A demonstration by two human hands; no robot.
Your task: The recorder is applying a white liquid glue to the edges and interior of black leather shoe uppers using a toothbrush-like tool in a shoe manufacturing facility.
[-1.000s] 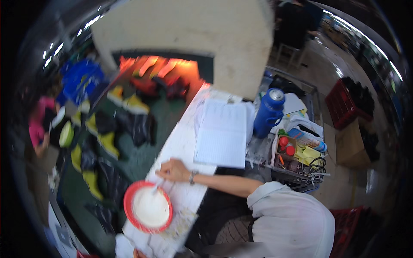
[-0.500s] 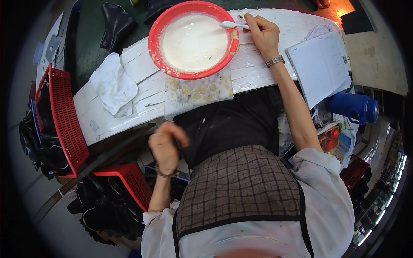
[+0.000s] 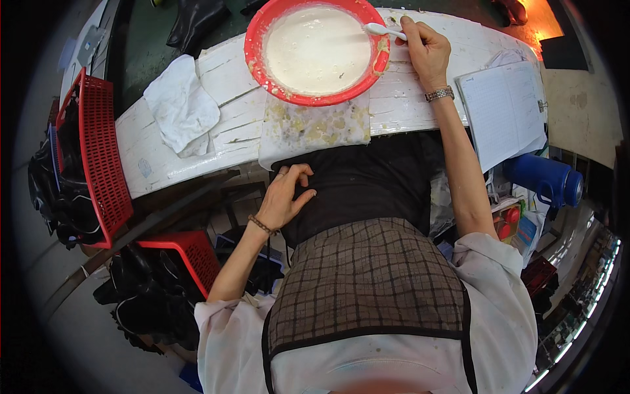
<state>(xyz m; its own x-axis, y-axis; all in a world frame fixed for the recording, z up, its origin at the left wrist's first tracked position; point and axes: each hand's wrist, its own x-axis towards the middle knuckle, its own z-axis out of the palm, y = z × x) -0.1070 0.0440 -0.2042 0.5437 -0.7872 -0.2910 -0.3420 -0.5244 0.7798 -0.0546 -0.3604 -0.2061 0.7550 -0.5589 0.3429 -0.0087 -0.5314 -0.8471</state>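
A round red plastic bowl [image 3: 325,100] filled with creamy white paste [image 3: 315,49] stands on the white bench, dried splashes crusting its rim. My right hand [image 3: 428,54] pinches the handle of a white toothbrush [image 3: 384,31] beside the bowl. The brush's head reaches over the right rim at the edge of the paste. My left hand [image 3: 286,198] is empty, its fingers loosely bent and the thumb apart. It hovers over or rests on my dark lap; contact is unclear. Under the bowl, a stained white cloth or sheet [image 3: 315,128] hangs over the bench's near edge.
A white rag [image 3: 180,108] lies left on the cracked white bench [image 3: 230,131]. An open notebook [image 3: 502,111] is at right, above a blue jug [image 3: 541,177]. Red baskets [image 3: 98,157] with black boots or uppers stand left. A black boot [image 3: 197,23] lies beyond the bench.
My left hand has moved right and up toward the bench edge, its fingers now clearly visible. My right hand keeps its hold on the toothbrush at the bowl. The whole view has shifted slightly.
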